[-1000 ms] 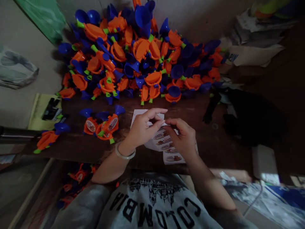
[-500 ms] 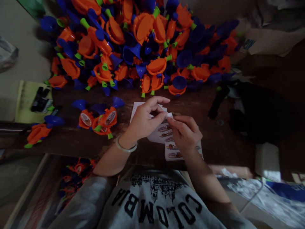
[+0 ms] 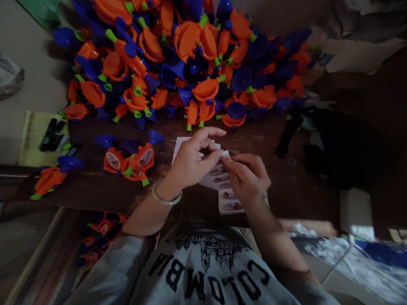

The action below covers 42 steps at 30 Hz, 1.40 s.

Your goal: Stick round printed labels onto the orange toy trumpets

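My left hand (image 3: 195, 159), with a pale bangle (image 3: 165, 198) on its wrist, has thumb and a finger pinched at the white edge of a sticker sheet (image 3: 225, 154); its index finger is stretched out above. Close against it, my right hand (image 3: 251, 180) pinches the same edge from the right. Whether a single sticker is between the fingertips is too small to tell. Beneath my hands lie more printed sticker sheets (image 3: 231, 206) with oval pictures. Left of them are orange toy trumpets (image 3: 141, 161) with blue bells and green mouthpieces, oval stickers showing on their sides.
A big heap of orange and blue toy trumpets (image 3: 187, 42) fills the back of the table. One more trumpet (image 3: 47, 182) lies at far left, near a yellow pad (image 3: 27, 144) with black objects. A dark bundle (image 3: 346, 148) is at right. More trumpets (image 3: 103, 228) are below the table edge.
The view has shifted slightly, so the heap sits a little further left. Both hands keep nearly the same pinch at the paper edge, with only tiny fingertip movement.
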Motion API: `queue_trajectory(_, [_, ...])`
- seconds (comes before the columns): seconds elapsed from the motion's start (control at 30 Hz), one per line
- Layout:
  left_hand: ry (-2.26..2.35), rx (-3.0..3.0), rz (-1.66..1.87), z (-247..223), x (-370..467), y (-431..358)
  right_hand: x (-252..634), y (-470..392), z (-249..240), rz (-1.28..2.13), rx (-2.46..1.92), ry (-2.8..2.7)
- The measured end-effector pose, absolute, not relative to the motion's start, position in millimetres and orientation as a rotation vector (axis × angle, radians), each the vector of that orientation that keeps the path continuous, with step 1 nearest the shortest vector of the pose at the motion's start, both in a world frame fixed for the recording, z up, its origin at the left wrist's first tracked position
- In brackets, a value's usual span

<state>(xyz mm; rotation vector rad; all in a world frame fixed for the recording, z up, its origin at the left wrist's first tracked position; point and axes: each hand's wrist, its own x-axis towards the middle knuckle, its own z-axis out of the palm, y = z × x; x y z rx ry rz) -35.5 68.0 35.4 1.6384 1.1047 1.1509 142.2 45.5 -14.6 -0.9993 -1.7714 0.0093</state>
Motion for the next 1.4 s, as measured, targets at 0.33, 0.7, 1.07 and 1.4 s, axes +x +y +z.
queue_trajectory(0.33, [1.230, 1.697, 1.253, 30.3, -51.5, 81.2, 159.5, 29.2, -0.7, 0.130, -0.848, -1.695])
queue_trajectory(0.7, [1.221, 1.806, 1.169, 32.7, -50.2, 84.6, 149.0, 34.7, -19.1, 0.569, -0.955, -1.799])
queue_trajectory(1.07, [1.185, 1.858, 1.079, 32.0, -50.2, 81.5, 136.3, 37.5, -16.4, 0.492, -0.864, -1.658])
queue_trajectory(1.4, [1.365, 1.864, 1.013, 31.0, -54.5, 93.6, 136.8, 33.8, -15.3, 0.237, -0.882, -1.766])
